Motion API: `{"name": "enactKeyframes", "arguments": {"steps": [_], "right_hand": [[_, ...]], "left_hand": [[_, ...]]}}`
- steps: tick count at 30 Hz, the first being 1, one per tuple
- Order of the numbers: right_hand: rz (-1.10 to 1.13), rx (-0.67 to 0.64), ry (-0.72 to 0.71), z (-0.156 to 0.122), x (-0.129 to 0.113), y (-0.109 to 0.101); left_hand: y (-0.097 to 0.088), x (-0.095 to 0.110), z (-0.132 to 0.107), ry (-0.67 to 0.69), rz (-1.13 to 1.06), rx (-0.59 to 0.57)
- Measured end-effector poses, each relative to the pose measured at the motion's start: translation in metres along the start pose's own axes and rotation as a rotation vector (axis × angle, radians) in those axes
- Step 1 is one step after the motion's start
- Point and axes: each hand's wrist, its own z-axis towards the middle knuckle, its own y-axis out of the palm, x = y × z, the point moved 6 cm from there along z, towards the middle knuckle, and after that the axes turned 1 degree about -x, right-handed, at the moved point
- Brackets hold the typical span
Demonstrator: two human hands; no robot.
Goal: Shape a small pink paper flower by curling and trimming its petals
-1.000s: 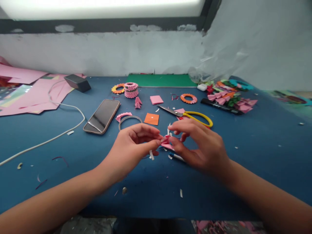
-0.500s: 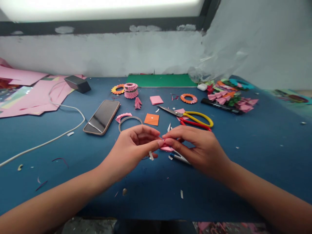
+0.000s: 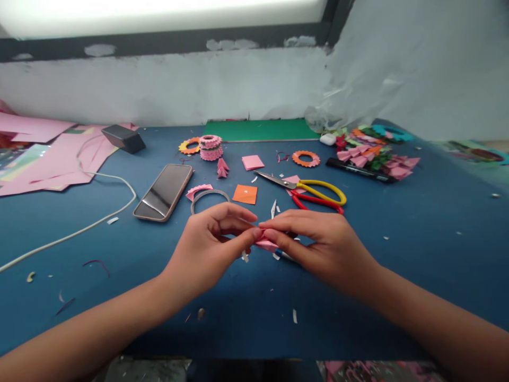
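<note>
Between my two hands is a small folded piece of pink paper, partly covered by the fingers. My left hand pinches its left side with thumb and fingers. Thumb and forefinger of my right hand press on its right side. Just beyond my hands lie an orange paper square, a grey ring with a pink pleated strip beside it, and scissors with one yellow and one red handle. Under my right hand a pen-like tool is mostly hidden.
A phone and a white cable lie on the left, near a black block. Pleated paper rings, a pink square, a black marker and a pile of folded paper pieces are farther back.
The folded pink paper has turned slightly, and more of it shows below my fingers. My right hand has shifted a little left, covering more of the pen-like tool. The view has moved slightly.
</note>
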Motion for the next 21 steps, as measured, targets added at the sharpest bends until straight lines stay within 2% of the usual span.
{"name": "enactKeyframes", "arguments": {"steps": [7, 13, 16, 21], "right_hand": [[0.016, 0.017, -0.041, -0.001, -0.005, 0.001], [0.063, 0.033, -0.062, -0.002, -0.006, 0.005], [0.059, 0.039, -0.047, -0.002, -0.004, 0.006], [-0.009, 0.060, -0.062, -0.002, -0.002, 0.004]], "left_hand": [[0.002, 0.008, -0.004, 0.138, 0.228, 0.034], [0.003, 0.013, -0.007, 0.174, 0.325, 0.041], [0.002, 0.010, -0.005, 0.131, 0.268, 0.029], [0.003, -0.001, 0.000, -0.055, 0.130, -0.048]]}}
